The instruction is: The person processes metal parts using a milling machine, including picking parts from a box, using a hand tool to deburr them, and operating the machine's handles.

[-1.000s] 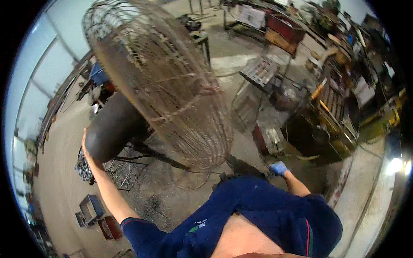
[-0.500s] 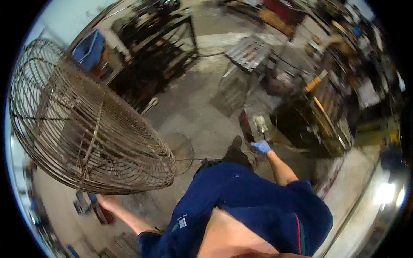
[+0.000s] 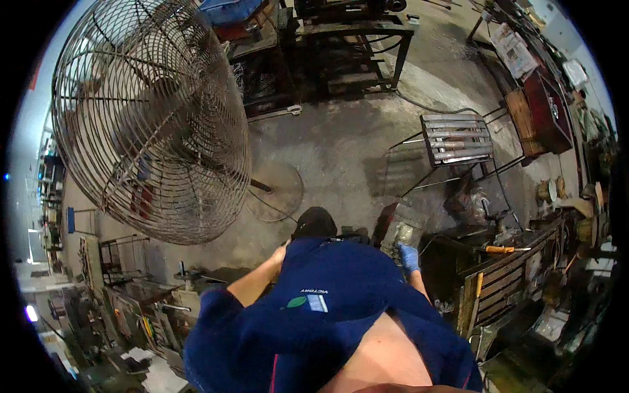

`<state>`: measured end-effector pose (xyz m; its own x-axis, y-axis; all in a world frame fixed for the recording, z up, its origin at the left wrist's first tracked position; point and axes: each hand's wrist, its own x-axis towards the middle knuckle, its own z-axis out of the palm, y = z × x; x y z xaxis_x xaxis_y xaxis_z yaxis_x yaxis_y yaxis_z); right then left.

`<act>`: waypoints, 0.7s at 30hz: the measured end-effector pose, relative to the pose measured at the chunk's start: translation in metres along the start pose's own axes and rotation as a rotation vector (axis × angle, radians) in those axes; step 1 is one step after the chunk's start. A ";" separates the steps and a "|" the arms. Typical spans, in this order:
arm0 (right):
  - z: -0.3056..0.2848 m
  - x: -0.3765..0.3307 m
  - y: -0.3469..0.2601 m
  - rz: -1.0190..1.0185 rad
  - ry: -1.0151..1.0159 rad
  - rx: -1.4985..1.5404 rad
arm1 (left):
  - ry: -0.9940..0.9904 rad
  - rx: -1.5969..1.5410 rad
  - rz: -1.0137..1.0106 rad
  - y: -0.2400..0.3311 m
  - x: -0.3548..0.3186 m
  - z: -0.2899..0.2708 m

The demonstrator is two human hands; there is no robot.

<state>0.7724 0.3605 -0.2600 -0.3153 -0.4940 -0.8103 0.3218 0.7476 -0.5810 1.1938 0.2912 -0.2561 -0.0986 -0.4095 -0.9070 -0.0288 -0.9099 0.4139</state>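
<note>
**Hands at the sides beside the big fan**

A pause between handling steps is judged to be in hand. The left hand (image 3: pixel 280 252) is held bare against the hip of the blue shirt (image 3: pixel 341 308); whether it is closed on anything cannot be told. The gloved right hand (image 3: pixel 409 257) hangs near a small pale object (image 3: pixel 401 234) on the floor (image 3: pixel 341 150); its grip cannot be told either. The wire-caged fan (image 3: pixel 152 118) stands untouched, well to the left. A turn and a reach toward it would probably be called for next.
</note>
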 end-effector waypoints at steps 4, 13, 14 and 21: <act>-0.043 0.051 0.060 -0.458 0.100 -0.701 | 0.010 0.080 -0.174 0.039 0.033 0.036; -0.037 0.005 0.139 -0.205 0.272 -0.033 | -0.062 0.358 -0.109 0.136 0.091 0.114; -0.037 0.000 0.149 -0.093 0.297 0.086 | -0.166 0.433 -0.092 0.139 0.122 0.111; -0.005 -0.002 0.125 0.424 0.617 0.769 | -0.278 1.091 -0.045 0.248 0.168 0.251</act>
<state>0.8091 0.4570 -0.3305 -0.3726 0.2107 -0.9038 0.9190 0.2192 -0.3277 0.9208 0.0134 -0.2861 -0.2897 -0.2244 -0.9304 -0.8790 -0.3224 0.3514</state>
